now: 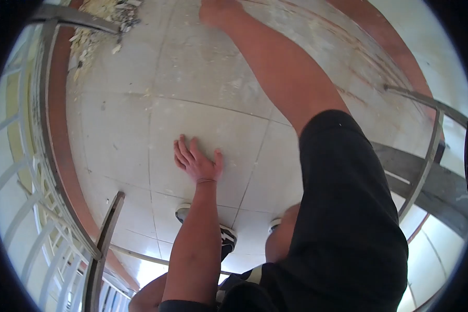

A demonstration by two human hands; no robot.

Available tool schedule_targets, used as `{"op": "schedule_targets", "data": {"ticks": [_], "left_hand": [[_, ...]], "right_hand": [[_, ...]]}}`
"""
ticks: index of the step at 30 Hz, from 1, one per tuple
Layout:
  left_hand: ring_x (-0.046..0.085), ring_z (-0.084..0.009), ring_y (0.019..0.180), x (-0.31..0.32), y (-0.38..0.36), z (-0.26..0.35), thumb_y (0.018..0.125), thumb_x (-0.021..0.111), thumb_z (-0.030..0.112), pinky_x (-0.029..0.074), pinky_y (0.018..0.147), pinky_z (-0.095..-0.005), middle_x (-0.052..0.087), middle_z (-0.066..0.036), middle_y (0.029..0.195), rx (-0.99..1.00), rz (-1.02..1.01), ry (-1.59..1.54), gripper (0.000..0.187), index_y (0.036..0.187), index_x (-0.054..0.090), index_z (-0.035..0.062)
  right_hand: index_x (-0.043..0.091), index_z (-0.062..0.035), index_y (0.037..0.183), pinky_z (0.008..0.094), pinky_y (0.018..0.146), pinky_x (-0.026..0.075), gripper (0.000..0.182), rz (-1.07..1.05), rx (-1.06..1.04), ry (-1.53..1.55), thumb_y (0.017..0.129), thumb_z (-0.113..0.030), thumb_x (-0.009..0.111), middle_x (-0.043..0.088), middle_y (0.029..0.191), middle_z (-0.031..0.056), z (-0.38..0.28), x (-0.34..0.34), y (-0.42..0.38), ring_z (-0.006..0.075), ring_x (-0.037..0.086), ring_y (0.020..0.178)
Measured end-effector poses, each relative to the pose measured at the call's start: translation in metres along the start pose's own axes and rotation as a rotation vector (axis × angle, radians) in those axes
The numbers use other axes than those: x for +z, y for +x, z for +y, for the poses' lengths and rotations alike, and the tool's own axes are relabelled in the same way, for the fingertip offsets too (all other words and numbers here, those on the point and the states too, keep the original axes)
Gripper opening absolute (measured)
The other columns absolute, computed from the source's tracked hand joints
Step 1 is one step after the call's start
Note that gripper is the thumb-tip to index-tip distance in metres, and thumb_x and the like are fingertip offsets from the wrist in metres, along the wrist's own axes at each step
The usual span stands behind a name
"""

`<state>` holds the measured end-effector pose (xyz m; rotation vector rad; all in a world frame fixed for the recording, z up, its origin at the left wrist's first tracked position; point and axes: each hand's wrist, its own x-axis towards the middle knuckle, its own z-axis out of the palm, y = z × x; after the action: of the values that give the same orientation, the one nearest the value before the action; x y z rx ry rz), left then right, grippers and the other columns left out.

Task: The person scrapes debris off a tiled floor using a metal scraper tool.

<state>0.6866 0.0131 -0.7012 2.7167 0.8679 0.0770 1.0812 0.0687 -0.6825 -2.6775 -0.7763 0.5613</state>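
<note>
My left hand [196, 164] reaches forward with its fingers spread and thumb apart, palm toward the pale tiled floor [208, 117]. Nothing shows between its fingers, and a thin band circles the wrist. My right arm stretches from a black sleeve to the top edge, where my right hand [218, 11] is blurred and mostly cut off, its fingers out of sight. It is nearest to the floor at the top of the view. Below my left hand, a black-and-white shoe [228, 237] shows partly behind the forearm.
Broken pale chips and dark debris [101, 31] lie heaped at the upper left. A white railing [28, 208] runs along the left side. Metal bars [109, 223] stand at the lower left, and another metal frame [429, 140] is at right. Reddish-brown edging [62, 130] borders the tiles.
</note>
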Motion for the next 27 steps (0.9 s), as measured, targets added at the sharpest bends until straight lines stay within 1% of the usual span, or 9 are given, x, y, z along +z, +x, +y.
{"op": "schedule_targets", "data": {"ticks": [2,3,5,8,13,15,18,21,27], "left_hand": [[0.021,-0.0385,0.137,0.006,0.000,0.000,0.074,0.060,0.043,0.017,0.106,-0.0568,0.028,-0.017,0.146,0.013,0.079,0.023,0.069,0.129,0.038,0.0069],[0.021,-0.0385,0.137,0.006,-0.001,0.000,0.074,0.060,0.043,0.017,0.106,-0.0568,0.028,-0.017,0.146,0.023,0.073,0.012,0.069,0.129,0.038,0.0069],[0.021,-0.0384,0.137,0.006,0.001,-0.001,0.075,0.059,0.044,0.017,0.106,-0.0565,0.028,-0.017,0.145,0.014,0.078,0.033,0.068,0.129,0.038,0.0067],[0.021,-0.0381,0.137,0.005,0.001,0.000,0.076,0.059,0.044,0.017,0.106,-0.0561,0.029,-0.017,0.145,0.023,0.090,0.039,0.068,0.129,0.038,0.0067],[0.021,-0.0379,0.136,0.003,-0.004,0.000,0.077,0.058,0.046,0.017,0.106,-0.0561,0.029,-0.016,0.145,0.017,0.071,0.051,0.068,0.129,0.038,0.0066],[0.021,-0.0377,0.137,0.005,0.003,0.000,0.077,0.058,0.047,0.017,0.106,-0.0562,0.029,-0.016,0.146,0.030,0.059,0.061,0.069,0.129,0.038,0.0065],[0.022,-0.0399,0.136,0.007,-0.001,-0.002,0.074,0.059,0.046,0.018,0.106,-0.0564,0.029,-0.018,0.145,0.035,0.103,0.055,0.071,0.129,0.038,0.0066],[0.020,-0.0396,0.137,0.005,-0.002,-0.001,0.073,0.061,0.045,0.018,0.106,-0.0564,0.027,-0.018,0.146,0.009,0.061,0.087,0.072,0.130,0.037,0.0070],[0.018,-0.0400,0.137,0.005,0.001,-0.001,0.073,0.061,0.044,0.017,0.106,-0.0566,0.025,-0.018,0.148,0.025,0.046,0.049,0.073,0.131,0.035,0.0077]], "right_hand": [[0.061,-0.0090,0.119,0.0487,0.085,0.049,0.040,0.061,-0.135,-0.072,0.083,-0.019,0.047,0.065,0.108,0.0184,0.034,0.007,-0.066,0.0360,0.062,0.102],[0.054,-0.0139,0.129,0.0483,0.085,0.049,0.048,-0.129,-0.074,-0.027,0.082,-0.019,0.046,0.064,0.109,0.0190,0.043,-0.016,-0.116,0.0361,0.061,0.102],[0.053,-0.0238,0.131,0.0488,0.083,0.049,0.049,-0.052,0.116,0.035,0.083,-0.020,0.045,0.065,0.103,0.0208,0.079,-0.009,-0.190,0.0384,0.063,0.095],[0.052,-0.0235,0.131,0.0518,0.085,0.048,0.046,-0.177,0.425,-0.072,0.086,-0.022,0.044,0.064,0.106,0.0221,0.127,-0.033,-0.258,0.0406,0.062,0.097],[0.050,-0.0185,0.134,0.0507,0.088,0.048,0.046,-0.161,0.349,-0.218,0.088,-0.025,0.044,0.063,0.108,0.0236,0.188,-0.055,-0.173,0.0423,0.061,0.098],[0.051,-0.0157,0.132,0.0508,0.088,0.047,0.046,-0.086,0.153,-0.205,0.088,-0.024,0.044,0.062,0.108,0.0246,0.188,-0.059,-0.163,0.0421,0.061,0.098],[0.053,-0.0131,0.127,0.0509,0.087,0.048,0.043,-0.096,0.193,-0.123,0.086,-0.022,0.044,0.062,0.107,0.0245,0.165,-0.031,-0.251,0.0411,0.061,0.097],[0.056,-0.0113,0.120,0.0510,0.086,0.048,0.039,-0.068,0.245,-0.071,0.085,-0.022,0.045,0.063,0.106,0.0247,0.151,-0.029,-0.240,0.0411,0.061,0.098],[0.049,-0.0148,0.131,0.0510,0.087,0.047,0.042,-0.122,0.235,-0.099,0.090,-0.025,0.043,0.062,0.110,0.0218,0.153,-0.030,-0.184,0.0434,0.059,0.099]]}}
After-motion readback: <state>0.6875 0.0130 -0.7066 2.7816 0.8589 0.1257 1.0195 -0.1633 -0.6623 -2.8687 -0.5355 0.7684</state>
